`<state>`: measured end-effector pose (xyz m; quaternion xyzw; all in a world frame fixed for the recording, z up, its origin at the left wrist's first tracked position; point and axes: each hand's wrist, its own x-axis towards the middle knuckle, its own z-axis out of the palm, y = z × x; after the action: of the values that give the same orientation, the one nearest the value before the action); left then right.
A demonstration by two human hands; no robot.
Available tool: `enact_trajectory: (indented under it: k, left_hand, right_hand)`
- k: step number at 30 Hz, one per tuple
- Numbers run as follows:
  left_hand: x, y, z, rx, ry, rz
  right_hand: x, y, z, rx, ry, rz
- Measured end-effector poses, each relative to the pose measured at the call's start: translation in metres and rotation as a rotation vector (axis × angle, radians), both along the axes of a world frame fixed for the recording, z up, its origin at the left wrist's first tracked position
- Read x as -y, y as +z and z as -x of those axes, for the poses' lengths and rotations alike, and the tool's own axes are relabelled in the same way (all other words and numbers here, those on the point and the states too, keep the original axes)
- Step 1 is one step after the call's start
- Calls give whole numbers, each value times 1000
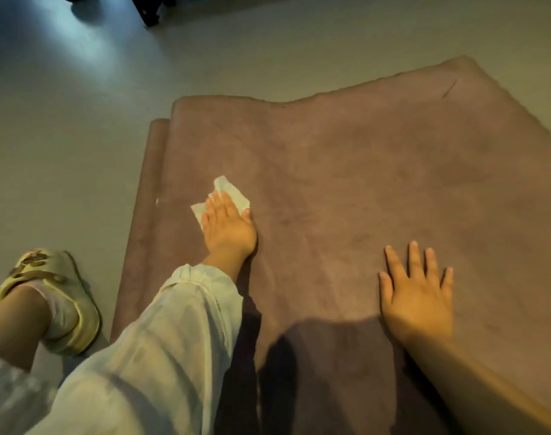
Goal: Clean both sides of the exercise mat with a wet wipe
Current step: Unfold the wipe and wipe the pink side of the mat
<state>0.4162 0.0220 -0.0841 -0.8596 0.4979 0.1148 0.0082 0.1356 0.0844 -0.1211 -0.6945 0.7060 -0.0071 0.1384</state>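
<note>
A brown exercise mat (362,158) lies spread on the floor, with a second layer or folded edge showing along its left side. My left hand (227,226) lies flat on the mat near its left part and presses a white wet wipe (232,191) against the surface with straight fingers. The wipe sticks out beyond the fingertips and at the left of the hand. My right hand (417,290) rests flat on the mat to the right, fingers spread and straight, holding nothing.
Grey floor (64,136) surrounds the mat on the left and at the back. My foot in a beige sandal (53,296) stands on the floor left of the mat. A dark furniture leg (150,14) stands at the far back.
</note>
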Motion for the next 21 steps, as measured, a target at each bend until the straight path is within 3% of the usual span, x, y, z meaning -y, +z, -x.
enact_trajectory:
  k: [2, 4, 8, 12, 15, 17, 19, 21]
  left_hand:
    - [13, 3, -6, -63, 164, 14]
    - [30, 3, 6, -58, 135, 9]
    - [54, -17, 79, -29, -324, -91]
    - [37, -35, 155, -123, -570, -57]
    - [15, -33, 177, -98, -900, -74]
    - [19, -32, 170, -73, -1004, -74]
    - [33, -32, 147, -15, -916, -76]
    - [51, -30, 113, 65, -676, -88]
  right_hand:
    - [0, -2, -2, 2, -9, 15]
    - [1, -5, -4, -11, -16, 12]
    - [0, -13, -5, -19, -22, 117]
    - [-2, -14, -1, 75, -37, 263]
    - [-4, -14, -1, 215, -82, 341]
    - [-6, -16, -2, 213, -95, 354]
    - [-6, -18, -3, 227, -115, 347]
    - [-8, -18, -4, 232, -122, 339]
